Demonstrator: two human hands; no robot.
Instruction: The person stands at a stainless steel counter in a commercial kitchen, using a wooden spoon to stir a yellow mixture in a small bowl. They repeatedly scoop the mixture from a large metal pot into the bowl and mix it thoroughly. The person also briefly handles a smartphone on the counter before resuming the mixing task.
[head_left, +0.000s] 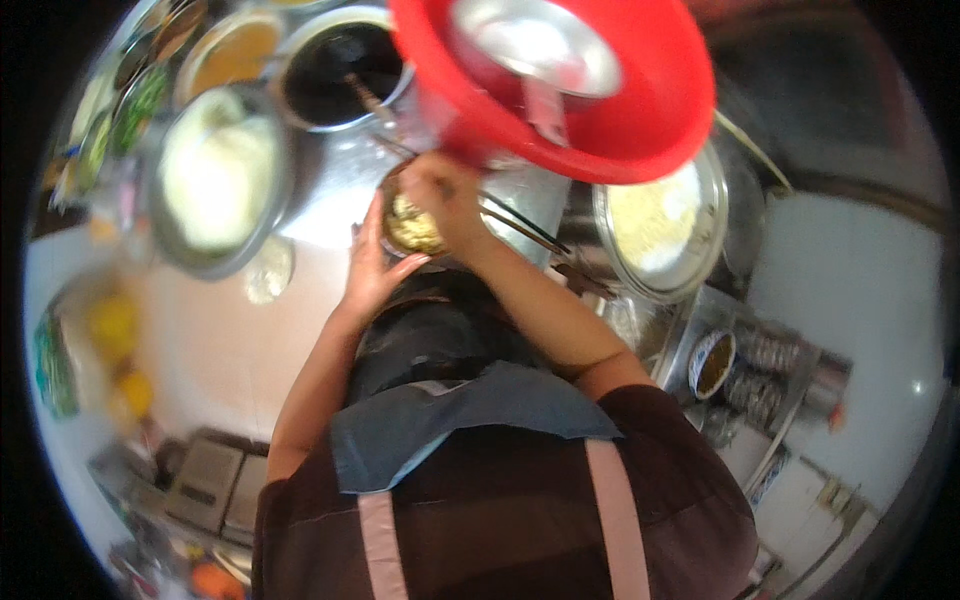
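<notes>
My left hand (373, 266) is wrapped around the near left side of a small round bowl (384, 238), thumb along its near rim. Chopped pale-yellow food (412, 227) lies in the bowl; it could be minced garlic, though blur leaves that unsettled. Over the bowl's right side is my right hand (444, 196), fingers curled and blurred. Whatever they may grip is hidden. A pair of dark chopsticks (525, 223) slants out from behind my right wrist. I cannot tell whether that hand holds them.
A red plastic basin (652, 127) with a metal ladle (544, 109) inside looms close above the steel counter (322, 191). Around it are a pot of dark liquid (330, 75), a bowl of white food (217, 172), a pan of orange liquid (232, 52) and a lidded-looking pale-yellow container (656, 217).
</notes>
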